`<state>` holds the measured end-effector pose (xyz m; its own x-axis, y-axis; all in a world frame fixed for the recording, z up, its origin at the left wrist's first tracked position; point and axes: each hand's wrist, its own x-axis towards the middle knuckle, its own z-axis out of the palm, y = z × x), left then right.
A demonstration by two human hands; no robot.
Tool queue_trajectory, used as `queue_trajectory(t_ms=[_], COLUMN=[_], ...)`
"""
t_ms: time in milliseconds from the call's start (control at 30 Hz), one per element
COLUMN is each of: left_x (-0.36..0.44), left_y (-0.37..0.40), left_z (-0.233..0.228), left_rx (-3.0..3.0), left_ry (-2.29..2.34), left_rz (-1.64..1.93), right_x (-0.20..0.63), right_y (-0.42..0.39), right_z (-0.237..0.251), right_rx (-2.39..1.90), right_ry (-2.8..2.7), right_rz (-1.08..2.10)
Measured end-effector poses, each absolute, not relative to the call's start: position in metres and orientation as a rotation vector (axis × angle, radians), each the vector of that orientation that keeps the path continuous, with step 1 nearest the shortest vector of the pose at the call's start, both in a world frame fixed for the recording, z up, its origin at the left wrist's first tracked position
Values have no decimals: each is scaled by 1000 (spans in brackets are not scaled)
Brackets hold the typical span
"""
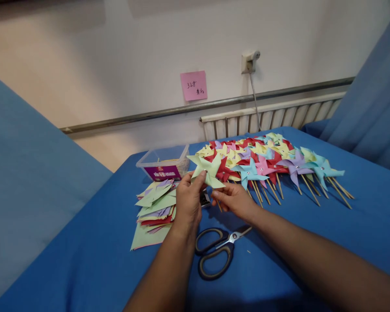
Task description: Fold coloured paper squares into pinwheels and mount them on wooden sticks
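One pinwheel, pale green paper [211, 165], raised above the table between the two hands, in front of the near left end of the heap. Left hand [188, 199]: grasping this pinwheel, thumb pressed close to the hub, fingers behind the blades. Right hand [237, 200]: fingers curled in at the pinwheel's lower edge, fingertips closed on a slim wooden stick [219, 206], whose end points down toward the cloth. One heap of pinwheels [263, 164], in red, yellow, pink, lilac, light blue and pale green, lying to the right with most visible sticks turned toward the person. One pair of scissors [222, 249], dark handles, lying just below the hands, blades toward the right forearm. One stack of coloured paper [156, 212], uneven, left of the left hand. One clear plastic box [183, 167] with a purple label [164, 173], behind the stack. All laid on a blue cloth [100, 242]. On the wall: one pink note [194, 86], handwritten; one socket [248, 63] with a plug and hanging cord; a metal pipe [133, 118]; below it, a white radiator [273, 115].
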<state>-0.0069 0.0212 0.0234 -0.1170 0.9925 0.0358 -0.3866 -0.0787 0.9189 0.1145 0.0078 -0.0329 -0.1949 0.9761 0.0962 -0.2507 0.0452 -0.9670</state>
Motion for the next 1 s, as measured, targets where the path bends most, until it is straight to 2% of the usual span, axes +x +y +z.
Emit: queue_trajectory(t_ms=[833,1000], left_x=[-10,-10], left_y=[19,20], left_z=[27,27], left_rx=[826,809], left_ry=[863,910], left_rz=[1313,1304], right_x=[115,125], right_y=[3,9], right_z=[-33,-32], right_rx=[-750,-821], right_ry=[-1336,-1203], right_rz=[1536,1425])
